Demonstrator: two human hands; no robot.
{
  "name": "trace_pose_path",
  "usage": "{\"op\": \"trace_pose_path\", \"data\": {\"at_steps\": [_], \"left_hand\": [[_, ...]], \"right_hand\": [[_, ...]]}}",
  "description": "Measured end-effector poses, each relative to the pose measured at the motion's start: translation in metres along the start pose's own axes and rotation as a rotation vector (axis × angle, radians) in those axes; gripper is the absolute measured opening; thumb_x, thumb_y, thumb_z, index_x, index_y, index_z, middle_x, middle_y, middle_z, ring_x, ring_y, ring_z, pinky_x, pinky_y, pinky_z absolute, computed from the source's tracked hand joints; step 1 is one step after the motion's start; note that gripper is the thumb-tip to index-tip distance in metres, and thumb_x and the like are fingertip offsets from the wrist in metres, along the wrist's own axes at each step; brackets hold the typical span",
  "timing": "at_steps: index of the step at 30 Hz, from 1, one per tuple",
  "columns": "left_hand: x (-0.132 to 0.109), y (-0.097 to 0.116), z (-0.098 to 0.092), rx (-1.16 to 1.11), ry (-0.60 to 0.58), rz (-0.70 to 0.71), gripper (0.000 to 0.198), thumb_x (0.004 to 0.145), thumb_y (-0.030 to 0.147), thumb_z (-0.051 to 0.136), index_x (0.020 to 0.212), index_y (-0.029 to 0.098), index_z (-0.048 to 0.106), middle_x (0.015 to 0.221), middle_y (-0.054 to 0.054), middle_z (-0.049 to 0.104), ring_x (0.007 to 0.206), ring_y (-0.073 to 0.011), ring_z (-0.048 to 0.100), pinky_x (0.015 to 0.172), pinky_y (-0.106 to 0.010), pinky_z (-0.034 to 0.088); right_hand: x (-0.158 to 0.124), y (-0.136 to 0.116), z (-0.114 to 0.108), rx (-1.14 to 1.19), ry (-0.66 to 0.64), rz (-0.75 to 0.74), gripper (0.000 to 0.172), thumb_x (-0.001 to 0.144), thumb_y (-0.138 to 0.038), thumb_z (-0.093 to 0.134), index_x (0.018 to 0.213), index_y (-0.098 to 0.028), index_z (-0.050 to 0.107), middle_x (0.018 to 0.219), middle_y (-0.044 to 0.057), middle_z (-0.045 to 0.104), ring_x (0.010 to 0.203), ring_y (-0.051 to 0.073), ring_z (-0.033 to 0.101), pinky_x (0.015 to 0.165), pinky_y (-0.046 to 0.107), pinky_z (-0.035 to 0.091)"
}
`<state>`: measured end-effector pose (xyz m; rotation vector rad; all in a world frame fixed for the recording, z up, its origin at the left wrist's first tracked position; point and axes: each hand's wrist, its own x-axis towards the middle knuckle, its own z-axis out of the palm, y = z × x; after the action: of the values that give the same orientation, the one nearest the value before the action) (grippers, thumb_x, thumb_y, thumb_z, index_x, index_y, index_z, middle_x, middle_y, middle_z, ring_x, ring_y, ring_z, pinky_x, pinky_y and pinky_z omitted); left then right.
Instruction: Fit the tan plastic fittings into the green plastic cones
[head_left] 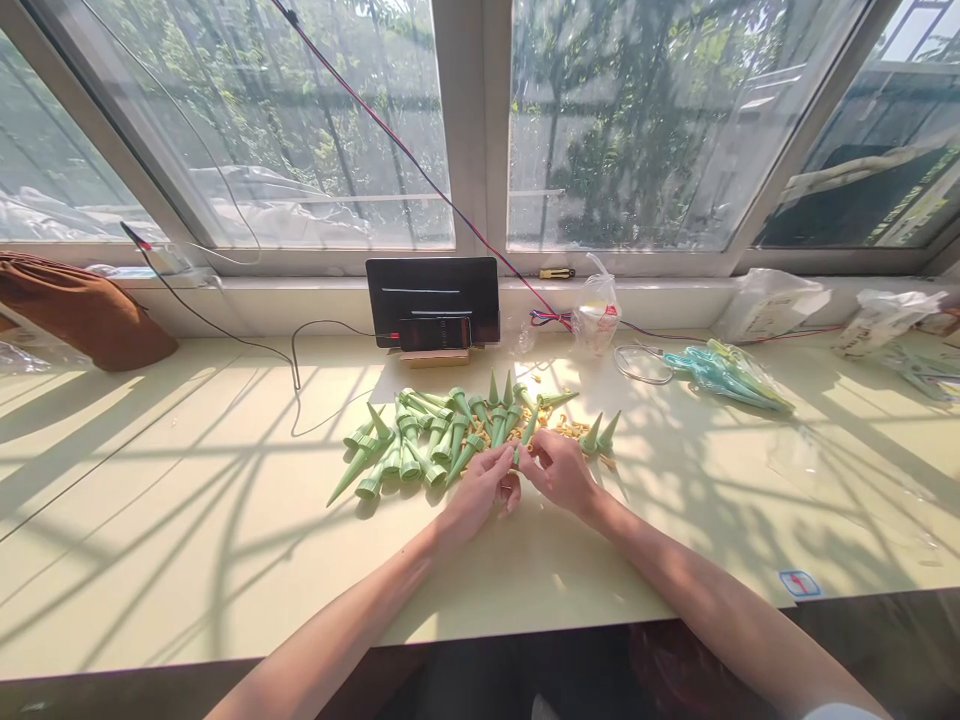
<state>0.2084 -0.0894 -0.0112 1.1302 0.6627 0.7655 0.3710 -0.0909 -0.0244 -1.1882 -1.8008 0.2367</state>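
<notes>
My left hand [482, 487] and my right hand [561, 470] meet at the front of a heap of green plastic cone-shaped spikes [409, 455]. Both are closed, their fingertips together on a small green plastic piece [516, 457], most of which the fingers hide. Against the right fingertips shows a small yellow-orange part [529, 449]; whether it is held or lies behind them I cannot tell. More small yellow-orange parts [571, 429] are scattered just beyond my right hand. Two green cones [609, 432] stand point-up to the right of it.
Behind the heap a phone [435, 333] leans before a dark tablet [433, 285]. Thin cables run over the table [262, 560] and across the window. At the right lie a bag of blue-green items [724, 375] and plastic bags [776, 303]; a brown bag [82, 310] sits left.
</notes>
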Motion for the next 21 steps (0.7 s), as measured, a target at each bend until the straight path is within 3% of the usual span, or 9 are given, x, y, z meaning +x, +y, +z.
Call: {"op": "trace_pose_path", "data": {"at_steps": [10,16,21], "left_hand": [[-0.0020,0.0007,0.0022,0.015,0.006,0.010,0.044,0.090,0.057,0.056,0.098,0.015,0.065,0.051,0.005,0.044,0.040,-0.0072,0.038,0.039,-0.019,0.028],[-0.0006,0.0014,0.0035,-0.036,0.040,0.032,0.040,0.089,0.055,0.059,0.093,0.015,0.062,0.062,0.003,0.050,0.046,-0.0081,0.048,0.039,-0.019,0.033],[0.0003,-0.0009,0.0015,-0.070,0.085,0.045,0.044,0.089,0.052,0.060,0.112,0.015,0.057,0.059,0.004,0.051,0.046,-0.0108,0.051,0.039,-0.021,0.038]], "right_hand": [[0.0004,-0.0015,-0.0010,-0.048,-0.028,-0.011,0.029,0.091,-0.032,0.050,0.065,-0.021,0.042,0.057,-0.003,0.043,0.051,0.011,0.037,0.052,0.025,0.030],[0.0005,-0.0008,-0.0007,0.020,-0.006,0.033,0.032,0.093,-0.037,0.053,0.067,-0.021,0.044,0.059,-0.004,0.042,0.052,0.011,0.038,0.053,0.024,0.031],[-0.0002,0.0010,-0.0001,0.053,0.030,0.064,0.030,0.091,-0.040,0.057,0.069,-0.021,0.050,0.058,-0.005,0.040,0.051,0.011,0.039,0.053,0.025,0.034]]}}
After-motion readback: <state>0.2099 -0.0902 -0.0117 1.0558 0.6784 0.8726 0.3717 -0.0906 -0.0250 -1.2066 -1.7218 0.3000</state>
